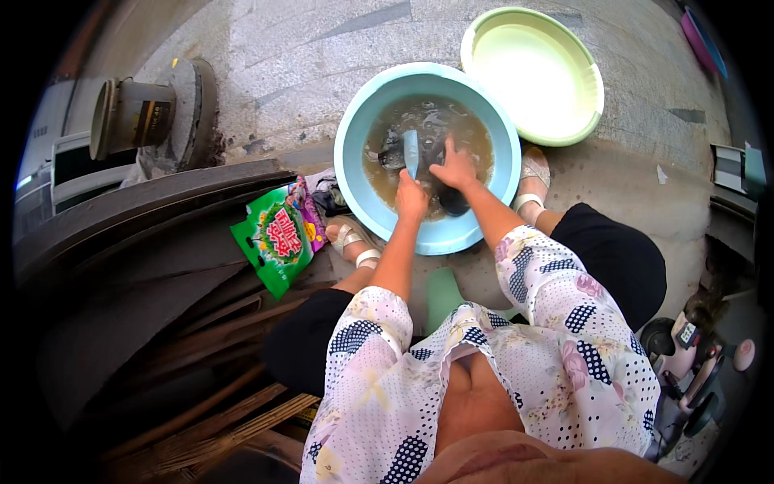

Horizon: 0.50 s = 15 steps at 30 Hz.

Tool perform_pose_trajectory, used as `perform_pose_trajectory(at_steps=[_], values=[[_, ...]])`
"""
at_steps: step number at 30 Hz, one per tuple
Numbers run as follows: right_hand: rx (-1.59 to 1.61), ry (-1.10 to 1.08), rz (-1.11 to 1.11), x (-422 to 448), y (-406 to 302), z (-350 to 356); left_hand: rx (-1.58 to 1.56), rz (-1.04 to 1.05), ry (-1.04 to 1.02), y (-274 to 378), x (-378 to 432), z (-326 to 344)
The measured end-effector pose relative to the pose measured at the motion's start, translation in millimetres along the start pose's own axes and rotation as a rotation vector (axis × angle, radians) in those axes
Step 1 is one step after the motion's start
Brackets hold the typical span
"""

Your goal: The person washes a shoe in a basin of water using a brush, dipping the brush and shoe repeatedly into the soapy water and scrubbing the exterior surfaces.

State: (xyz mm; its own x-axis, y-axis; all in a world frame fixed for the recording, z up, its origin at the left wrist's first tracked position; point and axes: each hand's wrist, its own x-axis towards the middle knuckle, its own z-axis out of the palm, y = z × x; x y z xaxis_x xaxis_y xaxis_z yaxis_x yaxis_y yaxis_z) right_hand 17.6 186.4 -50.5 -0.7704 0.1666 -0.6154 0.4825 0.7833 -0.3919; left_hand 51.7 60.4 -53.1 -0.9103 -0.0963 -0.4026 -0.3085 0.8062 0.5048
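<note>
A light blue plastic basin (426, 242) holds murky, sudsy water and stands on the ground between my feet. My left hand (412, 198) is closed around the lower end of a pale blue handle (410, 148), which looks like that of a brush; its other end is not clearly visible. To the right, my right hand (455, 167) is over the water with thumb and index finger spread apart, holding nothing that I can see. Dark items (392, 154) lie partly under the water left of the handle, and another dark item (453, 201) shows below my right hand.
A pale green basin (592, 91) with bright, clear-looking contents touches the blue basin's upper right. A green printed packet (278, 239) and dark cloth (328, 196) lie at the left by my foot. A bucket (136, 115) is at the upper left; wooden strips (242, 423) lie lower left.
</note>
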Motion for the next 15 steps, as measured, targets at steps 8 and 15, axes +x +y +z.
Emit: perform_pose_trajectory(at_steps=[8,15], values=[[1.794,-0.310,0.070,-29,14,-38,-0.473,-0.102,-0.130,33,-62,-34],[2.065,-0.558,-0.056,-84,-2,-40,0.149,0.249,0.122,77,-52,-92]])
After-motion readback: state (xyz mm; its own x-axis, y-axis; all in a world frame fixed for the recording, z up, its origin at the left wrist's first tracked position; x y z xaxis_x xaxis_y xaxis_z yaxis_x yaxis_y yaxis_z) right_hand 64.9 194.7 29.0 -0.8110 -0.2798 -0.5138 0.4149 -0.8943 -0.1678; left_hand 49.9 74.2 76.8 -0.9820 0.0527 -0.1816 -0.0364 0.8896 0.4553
